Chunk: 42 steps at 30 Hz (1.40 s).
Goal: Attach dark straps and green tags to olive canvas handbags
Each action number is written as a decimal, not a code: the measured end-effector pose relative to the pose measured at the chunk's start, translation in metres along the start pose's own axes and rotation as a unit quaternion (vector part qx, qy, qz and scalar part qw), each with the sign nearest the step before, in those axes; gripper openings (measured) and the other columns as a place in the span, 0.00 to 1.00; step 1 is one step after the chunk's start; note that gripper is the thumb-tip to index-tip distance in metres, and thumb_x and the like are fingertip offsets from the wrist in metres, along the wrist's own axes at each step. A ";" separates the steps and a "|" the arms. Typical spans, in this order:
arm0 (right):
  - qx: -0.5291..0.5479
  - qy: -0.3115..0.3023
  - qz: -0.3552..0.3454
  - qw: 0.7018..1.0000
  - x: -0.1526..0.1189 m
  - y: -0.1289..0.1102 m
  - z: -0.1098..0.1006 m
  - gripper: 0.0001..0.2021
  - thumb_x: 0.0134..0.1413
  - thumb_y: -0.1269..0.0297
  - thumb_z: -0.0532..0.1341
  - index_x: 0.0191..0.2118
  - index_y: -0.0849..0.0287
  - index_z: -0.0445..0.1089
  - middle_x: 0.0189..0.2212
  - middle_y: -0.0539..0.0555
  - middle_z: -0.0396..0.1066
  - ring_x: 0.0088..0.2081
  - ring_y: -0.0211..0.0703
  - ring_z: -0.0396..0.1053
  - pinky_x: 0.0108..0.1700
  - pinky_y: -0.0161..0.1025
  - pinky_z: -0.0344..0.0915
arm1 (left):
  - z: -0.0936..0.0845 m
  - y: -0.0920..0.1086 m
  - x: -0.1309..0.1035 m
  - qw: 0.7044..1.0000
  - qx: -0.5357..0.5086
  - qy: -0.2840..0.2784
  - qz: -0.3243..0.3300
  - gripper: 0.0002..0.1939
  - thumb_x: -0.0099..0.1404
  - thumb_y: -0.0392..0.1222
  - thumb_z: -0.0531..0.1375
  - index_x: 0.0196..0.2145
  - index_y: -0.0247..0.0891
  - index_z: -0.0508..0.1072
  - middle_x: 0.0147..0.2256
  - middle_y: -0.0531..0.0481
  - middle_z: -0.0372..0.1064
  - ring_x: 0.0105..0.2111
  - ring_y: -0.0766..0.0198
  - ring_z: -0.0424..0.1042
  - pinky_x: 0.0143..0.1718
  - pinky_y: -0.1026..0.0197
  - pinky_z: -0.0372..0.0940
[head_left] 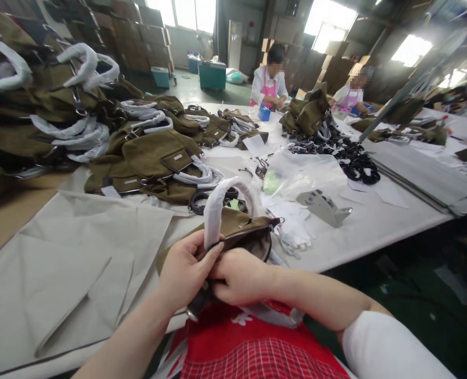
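Observation:
An olive-green bag (233,223) lies at the table's near edge, its zipped top open toward me. One of its handles, wrapped in white (214,210), arches up above my hands. My left hand (188,263) grips the bag's edge near the base of that handle, thumb on top. Close against it, my right hand (239,273) is closed at the bag's opening, and its fingertips are hidden in the fabric. Whatever small part lies between those fingers cannot be made out. A metal ring (192,315) hangs at the bag's near end.
Olive bags with wrapped handles are piled left (12,131) and ahead (154,158). Black coiled straps (352,158), clear plastic (304,168) and a grey metal tape dispenser (322,208) lie to the right. Two people (271,84) work across the table. Pale sheeting (60,279) covers the left.

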State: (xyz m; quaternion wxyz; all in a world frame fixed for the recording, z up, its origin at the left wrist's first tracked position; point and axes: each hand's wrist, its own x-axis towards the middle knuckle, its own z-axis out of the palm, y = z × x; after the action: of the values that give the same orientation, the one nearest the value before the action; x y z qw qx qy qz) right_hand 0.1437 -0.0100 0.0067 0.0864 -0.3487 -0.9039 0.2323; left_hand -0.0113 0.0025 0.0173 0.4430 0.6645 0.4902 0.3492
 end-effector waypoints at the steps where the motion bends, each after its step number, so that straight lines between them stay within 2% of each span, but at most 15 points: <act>1: 0.013 0.006 -0.014 1.000 0.001 -0.002 -0.002 0.09 0.53 0.66 0.59 0.32 0.62 0.77 0.34 0.58 0.79 0.36 0.46 0.74 0.38 0.36 0.66 | -0.003 0.001 0.000 1.000 0.006 -0.005 0.002 0.15 0.63 0.50 0.60 0.40 0.37 0.76 0.35 0.49 0.78 0.36 0.58 0.76 0.38 0.60 0.69; 6: 0.099 0.038 0.027 0.994 0.003 0.003 -0.005 0.10 0.52 0.70 0.57 0.25 0.62 0.73 0.26 0.54 0.75 0.29 0.40 0.69 0.35 0.34 0.63 | -0.011 -0.005 -0.004 0.986 0.163 0.025 0.025 0.20 0.60 0.51 0.63 0.46 0.36 0.72 0.33 0.49 0.75 0.30 0.58 0.74 0.31 0.59 0.69; 8: 0.203 0.038 0.048 0.977 0.003 0.009 -0.003 0.10 0.50 0.72 0.55 0.26 0.62 0.73 0.24 0.50 0.73 0.27 0.37 0.66 0.33 0.32 0.62 | -0.010 -0.011 -0.009 0.965 0.223 0.088 0.102 0.27 0.60 0.47 0.64 0.54 0.36 0.66 0.39 0.45 0.75 0.34 0.57 0.75 0.35 0.57 0.71; 11: 0.372 0.041 0.088 0.923 0.000 0.015 0.000 0.09 0.49 0.72 0.53 0.26 0.61 0.70 0.21 0.47 0.68 0.24 0.34 0.63 0.28 0.30 0.59 | -0.009 -0.019 -0.016 0.902 0.284 0.153 0.287 0.29 0.63 0.37 0.62 0.60 0.40 0.60 0.53 0.39 0.70 0.52 0.53 0.71 0.54 0.51 0.65; 14: 0.443 0.059 0.106 0.888 -0.004 0.018 -0.003 0.10 0.49 0.68 0.54 0.21 0.61 0.66 0.18 0.47 0.64 0.21 0.33 0.59 0.26 0.31 0.57 | -0.014 -0.023 -0.014 0.871 0.323 0.053 0.365 0.22 0.65 0.29 0.55 0.55 0.43 0.67 0.53 0.45 0.73 0.57 0.57 0.67 0.63 0.50 0.56; 16: 0.460 0.068 0.111 0.878 -0.006 0.018 -0.007 0.11 0.50 0.66 0.54 0.20 0.61 0.65 0.17 0.47 0.63 0.21 0.33 0.58 0.26 0.31 0.56 | -0.019 -0.023 -0.011 0.891 0.316 -0.018 0.326 0.19 0.65 0.29 0.51 0.50 0.42 0.72 0.47 0.47 0.77 0.54 0.59 0.71 0.63 0.49 0.55; 20: 0.474 0.098 0.152 0.862 -0.006 0.016 -0.013 0.12 0.50 0.63 0.54 0.20 0.60 0.64 0.17 0.47 0.62 0.21 0.33 0.58 0.26 0.31 0.55 | -0.023 -0.014 -0.010 0.935 0.259 -0.077 0.231 0.17 0.63 0.33 0.52 0.48 0.38 0.73 0.45 0.46 0.77 0.49 0.57 0.73 0.63 0.46 0.55; 24: 0.374 0.108 0.147 0.909 -0.006 0.009 -0.018 0.13 0.52 0.66 0.52 0.19 0.59 0.63 0.17 0.47 0.61 0.21 0.34 0.58 0.27 0.32 0.55 | -0.015 -0.007 -0.015 0.933 0.278 -0.093 0.210 0.10 0.67 0.40 0.54 0.41 0.39 0.74 0.43 0.46 0.77 0.51 0.56 0.71 0.65 0.45 0.52; 28: 0.095 0.139 0.075 0.983 -0.015 0.000 -0.038 0.13 0.56 0.68 0.53 0.22 0.59 0.65 0.21 0.50 0.65 0.26 0.38 0.62 0.32 0.35 0.58 | -0.013 -0.002 -0.021 0.922 0.279 -0.084 0.256 0.10 0.69 0.37 0.53 0.35 0.39 0.73 0.38 0.47 0.77 0.48 0.58 0.73 0.64 0.46 0.55; 31: -0.051 0.228 0.074 0.969 -0.019 0.000 -0.060 0.11 0.59 0.58 0.57 0.41 0.57 0.73 0.46 0.59 0.71 0.49 0.51 0.66 0.51 0.43 0.61 | -0.028 0.016 -0.033 0.916 0.251 -0.095 0.299 0.11 0.66 0.32 0.52 0.38 0.43 0.73 0.38 0.49 0.77 0.47 0.59 0.74 0.64 0.49 0.57; 33: -0.084 0.245 0.085 0.962 -0.017 0.008 -0.067 0.24 0.57 0.51 0.60 0.57 0.54 0.67 0.62 0.60 0.58 0.64 0.60 0.52 0.62 0.52 0.52 | -0.043 0.034 -0.042 0.915 0.237 -0.071 0.319 0.13 0.62 0.32 0.53 0.39 0.47 0.73 0.37 0.52 0.77 0.46 0.58 0.74 0.63 0.49 0.60; 35: -0.047 0.199 0.064 0.977 -0.011 0.021 -0.058 0.30 0.60 0.51 0.57 0.65 0.55 0.56 0.68 0.59 0.48 0.68 0.59 0.44 0.65 0.55 0.47 | -0.052 0.046 -0.045 0.916 0.232 -0.011 0.327 0.13 0.60 0.33 0.54 0.38 0.50 0.73 0.35 0.53 0.77 0.45 0.56 0.75 0.62 0.47 0.61; 37: 0.032 0.139 0.037 0.989 -0.001 0.037 -0.033 0.26 0.66 0.56 0.51 0.67 0.57 0.52 0.68 0.60 0.48 0.68 0.51 0.46 0.66 0.51 0.48 | -0.049 0.045 -0.039 0.918 0.242 0.022 0.313 0.10 0.61 0.35 0.55 0.35 0.48 0.73 0.35 0.53 0.77 0.42 0.56 0.75 0.59 0.47 0.63; 40: 0.123 0.033 0.006 0.992 0.011 0.055 0.022 0.18 0.67 0.65 0.49 0.59 0.59 0.64 0.60 0.58 0.63 0.61 0.44 0.59 0.62 0.44 0.56 | -0.023 0.014 -0.016 0.941 0.275 -0.040 0.192 0.11 0.65 0.40 0.51 0.27 0.42 0.71 0.30 0.48 0.74 0.33 0.58 0.73 0.39 0.54 0.69; 42: 0.142 -0.038 -0.008 0.989 0.013 0.063 0.055 0.12 0.62 0.68 0.54 0.48 0.60 0.71 0.49 0.57 0.72 0.53 0.45 0.65 0.58 0.43 0.60 | -0.001 -0.013 -0.003 0.950 0.288 -0.096 0.077 0.16 0.66 0.42 0.50 0.22 0.40 0.67 0.24 0.49 0.70 0.26 0.60 0.70 0.29 0.59 0.63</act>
State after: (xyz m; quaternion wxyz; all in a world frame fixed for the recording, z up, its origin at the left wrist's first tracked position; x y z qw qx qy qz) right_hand 0.1537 0.0199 -0.0719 0.1026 -0.3165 -0.8673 0.3703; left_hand -0.0171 0.0016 0.0055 0.2497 0.8299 0.4723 0.1607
